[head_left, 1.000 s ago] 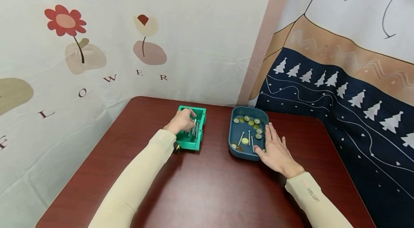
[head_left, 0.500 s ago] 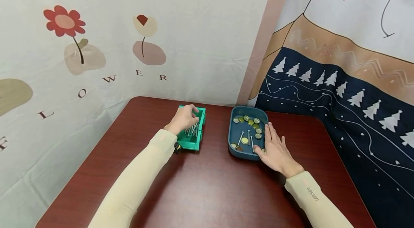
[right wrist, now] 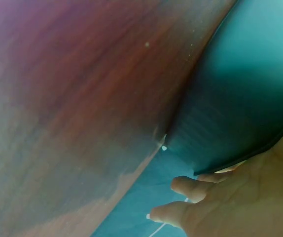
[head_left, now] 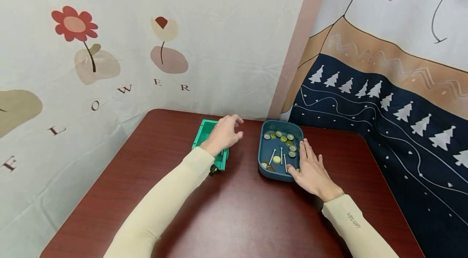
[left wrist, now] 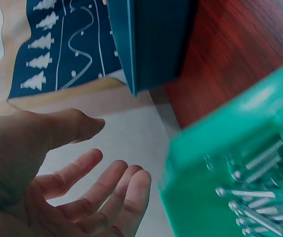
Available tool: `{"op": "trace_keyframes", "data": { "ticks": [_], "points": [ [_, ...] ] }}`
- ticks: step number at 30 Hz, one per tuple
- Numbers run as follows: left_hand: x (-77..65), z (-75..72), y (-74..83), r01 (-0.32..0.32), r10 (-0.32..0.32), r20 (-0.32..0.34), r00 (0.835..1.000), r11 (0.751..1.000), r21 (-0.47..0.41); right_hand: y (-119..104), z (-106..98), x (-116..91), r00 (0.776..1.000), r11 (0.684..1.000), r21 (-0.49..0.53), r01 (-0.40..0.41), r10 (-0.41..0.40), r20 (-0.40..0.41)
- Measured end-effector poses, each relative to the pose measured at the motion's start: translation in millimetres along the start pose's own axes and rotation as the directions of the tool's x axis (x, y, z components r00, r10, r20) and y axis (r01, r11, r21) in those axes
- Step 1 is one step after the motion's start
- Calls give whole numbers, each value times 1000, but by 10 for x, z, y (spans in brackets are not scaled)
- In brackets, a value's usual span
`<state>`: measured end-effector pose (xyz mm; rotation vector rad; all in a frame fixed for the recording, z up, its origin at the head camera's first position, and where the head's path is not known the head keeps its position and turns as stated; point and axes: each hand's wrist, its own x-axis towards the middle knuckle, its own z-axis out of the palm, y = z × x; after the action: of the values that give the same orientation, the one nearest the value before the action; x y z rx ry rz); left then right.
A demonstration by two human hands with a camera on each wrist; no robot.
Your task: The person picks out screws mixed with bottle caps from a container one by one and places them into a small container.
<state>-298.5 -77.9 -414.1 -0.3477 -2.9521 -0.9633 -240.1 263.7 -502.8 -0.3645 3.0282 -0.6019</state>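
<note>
My left hand (head_left: 224, 133) is over the right side of a green plastic bin (head_left: 198, 138), its fingers loosely bent. In the left wrist view nothing shows between thumb and fingers. Several silver screws (left wrist: 257, 210) lie in that bin, mostly hidden behind the hand from the head camera. My right hand (head_left: 315, 173) rests along the right wall of a blue tray (head_left: 276, 175), fingers straight against it and thumb over the rim. Several bottle caps (head_left: 277, 159), yellow and silver, lie inside the tray with a few long screws (head_left: 281, 155).
Both containers stand near the back of a dark red wooden table (head_left: 234, 213), with a gap between them. A white printed cloth (head_left: 226, 46) hangs behind, and a navy cloth with white trees (head_left: 347, 107) hangs at the right. A small black-and-yellow object (head_left: 213, 170) shows by the left cuff.
My left hand has risen from among the screws in the green bin and shifted right toward the blue tray, its fingers spreading. The right hand has kept its place on the tray.
</note>
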Motion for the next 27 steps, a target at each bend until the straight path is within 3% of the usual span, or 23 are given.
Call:
{"op": "trace_keyframes", "data": {
  "ticks": [8,13,19,23,27],
  "points": [
    [34,215,356,-90,91,2,996,982,167,-7,-4,-9,1000,1000,4,6,-6,-13],
    [59,393,536,-197,192,49,980,923,331,6,6,-3,1000,1000,9,0,0,-5],
    [80,591,733,-310,278,138,951,845,435,4,1,-8,1000,1000,4,6,-6,-11],
    [142,712,861,-352,294,194,936,812,466,-1,-3,-20,1000,1000,8,9,-9,-17],
    [203,831,982,-358,255,269,929,806,471,1,-1,-22,1000,1000,10,11,-11,-16]
  ]
}}
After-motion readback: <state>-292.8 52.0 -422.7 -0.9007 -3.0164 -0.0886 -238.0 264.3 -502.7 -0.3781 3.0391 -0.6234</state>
